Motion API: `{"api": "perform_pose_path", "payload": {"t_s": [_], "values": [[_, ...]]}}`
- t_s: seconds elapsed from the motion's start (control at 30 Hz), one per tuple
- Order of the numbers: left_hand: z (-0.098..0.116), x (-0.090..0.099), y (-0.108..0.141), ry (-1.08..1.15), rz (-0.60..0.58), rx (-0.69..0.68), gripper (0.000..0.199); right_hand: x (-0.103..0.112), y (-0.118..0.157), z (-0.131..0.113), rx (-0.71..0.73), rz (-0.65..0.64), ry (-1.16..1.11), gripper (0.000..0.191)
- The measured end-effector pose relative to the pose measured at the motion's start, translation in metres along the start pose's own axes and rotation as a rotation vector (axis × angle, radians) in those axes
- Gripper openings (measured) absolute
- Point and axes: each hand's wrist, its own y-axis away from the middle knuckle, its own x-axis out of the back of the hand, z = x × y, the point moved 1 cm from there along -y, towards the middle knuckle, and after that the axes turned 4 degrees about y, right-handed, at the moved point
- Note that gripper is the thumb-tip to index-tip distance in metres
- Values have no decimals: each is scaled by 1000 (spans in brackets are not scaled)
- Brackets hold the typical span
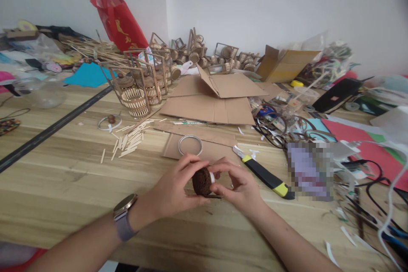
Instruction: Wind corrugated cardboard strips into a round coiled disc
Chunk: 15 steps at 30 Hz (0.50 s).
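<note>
Near the right hand (pixel 237 185), utility knife (pixel 262 173), ring (pixel 201 146) on cardboard (pixel 215 149)

The left hand (pixel 178 185) and right hand (pixel 239 185) partly hide a brown roll (pixel 200 182) and a white piece (pixel 212 177) beside it. Blocky blurring masks a purple thing (pixel 307 170). The left edge cuts off a black strip (pixel 47 132); the bottom edge crops both forearms (pixel 81 236).

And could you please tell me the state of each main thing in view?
Brown round piece: held between left hand and right hand
Utility knife: lying down, unheld
Front basket: upright
Red bag: tilted
Cardboard box: open
Small sticks: scattered
Watch: strapped on
</note>
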Motion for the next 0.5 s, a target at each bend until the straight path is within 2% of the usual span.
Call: {"api": "perform_pose_path", "payload": {"t_s": [0.1, 0.2, 0.3, 0.4, 0.5], "values": [[-3, -2, 0, -18, -17, -12, 64, 2, -3, 1, -4, -28, -3, 27], [-4, -1, -2, -64, -27, -16, 60, 4, -4, 0, -57, 42, -66, 21], [-4, 1, -3, -122, -3, -2, 57, 2, -4, 0, -211, 110, -218, 16], [-5, 2, -5, -158, 37, 6, 57, -4, -2, -2, -409, 39, -321, 27], [-6, 2, -6, -216, 105, -3, 58, -11, -1, -5, -530, 17, -286, 36]]}}
